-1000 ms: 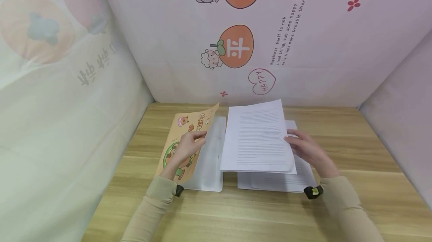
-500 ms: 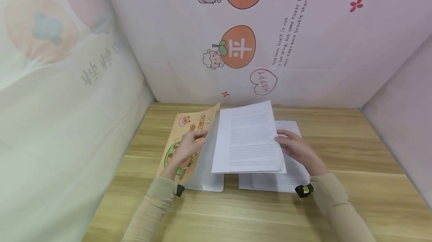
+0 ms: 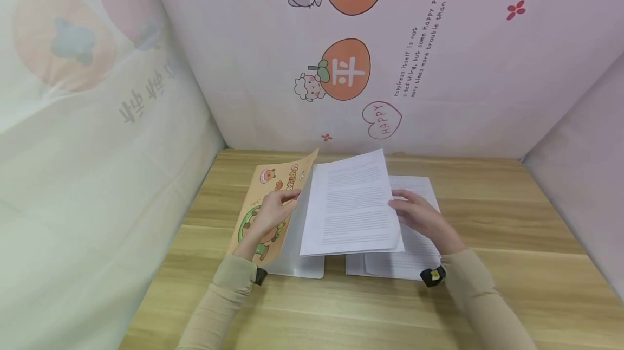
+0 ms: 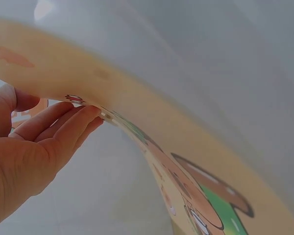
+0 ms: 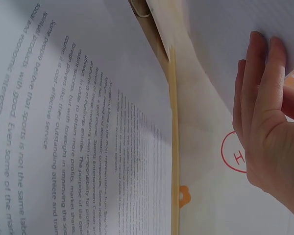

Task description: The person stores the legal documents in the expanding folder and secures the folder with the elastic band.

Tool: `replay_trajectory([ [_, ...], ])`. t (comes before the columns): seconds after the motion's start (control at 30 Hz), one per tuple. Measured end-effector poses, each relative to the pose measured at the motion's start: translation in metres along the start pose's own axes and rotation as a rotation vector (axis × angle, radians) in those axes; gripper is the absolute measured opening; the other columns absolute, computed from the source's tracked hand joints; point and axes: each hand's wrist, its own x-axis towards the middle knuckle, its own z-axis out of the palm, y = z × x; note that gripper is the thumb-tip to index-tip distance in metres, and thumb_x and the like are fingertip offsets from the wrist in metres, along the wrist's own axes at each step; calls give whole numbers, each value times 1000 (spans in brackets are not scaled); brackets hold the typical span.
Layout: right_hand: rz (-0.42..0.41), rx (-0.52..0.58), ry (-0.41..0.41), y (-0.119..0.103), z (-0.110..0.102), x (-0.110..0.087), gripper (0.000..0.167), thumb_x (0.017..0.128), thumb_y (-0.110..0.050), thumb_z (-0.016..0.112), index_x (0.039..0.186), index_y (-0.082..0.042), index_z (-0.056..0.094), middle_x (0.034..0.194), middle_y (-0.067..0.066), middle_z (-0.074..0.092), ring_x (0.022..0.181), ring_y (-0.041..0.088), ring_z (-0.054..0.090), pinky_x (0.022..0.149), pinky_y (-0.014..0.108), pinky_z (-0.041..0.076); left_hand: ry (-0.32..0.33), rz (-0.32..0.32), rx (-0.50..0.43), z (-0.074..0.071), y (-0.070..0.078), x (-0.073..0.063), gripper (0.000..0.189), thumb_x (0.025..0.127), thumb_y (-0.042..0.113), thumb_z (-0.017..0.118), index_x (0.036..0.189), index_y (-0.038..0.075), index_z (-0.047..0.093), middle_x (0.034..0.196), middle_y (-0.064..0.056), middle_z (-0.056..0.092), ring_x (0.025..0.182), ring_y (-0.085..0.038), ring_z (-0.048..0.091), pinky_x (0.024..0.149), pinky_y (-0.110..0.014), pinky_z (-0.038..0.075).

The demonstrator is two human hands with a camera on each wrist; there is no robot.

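Observation:
My left hand (image 3: 270, 213) pinches the edge of an orange folder cover (image 3: 259, 187) printed with cartoon capybaras, holding it raised. Its thumb and fingers (image 4: 68, 122) meet at the bent cover in the left wrist view. Under it a whitish, translucent inner sheet (image 3: 306, 267) shows. My right hand (image 3: 423, 216) grips the right edge of some printed paper sheets (image 3: 353, 206), tilted above the table. Their left side reaches over the folder's open inside. In the right wrist view the fingers (image 5: 264, 93) lie against the back of these sheets.
More printed paper (image 3: 414, 263) lies on the wooden table (image 3: 341, 312), partly beneath the held sheets and the right hand. White cloth walls with cartoon prints enclose the table at the back (image 3: 439, 117) and both sides.
My right hand has carried the printed sheets leftward, so they overlap the folder's inside more. More of the paper on the table shows at right. The left hand keeps holding the cover up.

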Motion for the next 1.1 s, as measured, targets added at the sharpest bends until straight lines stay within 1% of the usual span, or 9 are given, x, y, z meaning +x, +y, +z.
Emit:
replay_trajectory([
  [0.1,11,-11,-5,-1,2,1,59,102,-12,49,147,13,21,102,-12,66,93,-1,66,83,17,54,3,-4,-6,0,0,0,42,92,9,53,131,0,62,132,-17,65,129,-30,59,95,-37,53],
  [0.2,20,-25,-4,-1,5,3,60,102,-14,50,148,11,22,104,-12,65,94,0,66,83,17,55,7,-14,-4,0,0,0,42,92,10,53,131,1,62,132,-15,66,129,-29,59,95,-37,53],
  [0.33,19,-52,-15,-1,8,5,60,102,-16,50,150,9,23,108,-10,64,96,1,65,85,18,55,7,-21,-6,0,-1,0,42,92,11,54,131,2,62,132,-14,66,130,-29,59,103,-43,51],
  [0.43,22,-60,-18,-1,11,6,59,102,-17,50,150,8,25,110,-9,62,97,1,65,86,18,55,9,-16,-9,1,-2,0,41,92,11,54,131,2,62,132,-15,66,131,-30,58,104,-44,50],
  [0.57,11,-45,-31,-3,16,6,57,102,-16,50,148,8,27,110,-7,63,96,3,66,85,19,55,16,-9,-4,1,-2,1,42,91,11,54,131,1,62,132,-15,66,131,-30,58,104,-44,50],
  [0.77,-3,-27,-63,-4,19,7,55,102,-13,49,147,9,27,109,-7,65,97,5,67,85,20,56,18,-24,-2,1,1,-1,42,91,10,53,132,2,62,133,-14,65,129,-28,59,100,-42,52],
  [0.87,1,-32,-64,-4,20,7,55,103,-14,48,148,8,27,111,-7,65,98,5,67,85,21,56,19,-13,4,0,2,-1,42,92,10,53,132,1,62,133,-15,65,128,-29,59,102,-43,51],
  [0.97,12,-13,-58,-4,21,7,54,102,-14,49,148,6,28,111,-7,65,97,5,67,85,21,56,21,3,16,0,2,-1,41,92,9,54,132,0,61,132,-16,66,128,-33,59,103,-46,50],
  [1.1,19,15,-51,-4,23,7,52,102,-13,50,146,6,30,110,-7,65,97,6,67,85,21,56,16,-5,16,0,0,0,42,91,10,54,132,1,61,132,-16,66,130,-32,58,106,-47,48],
])
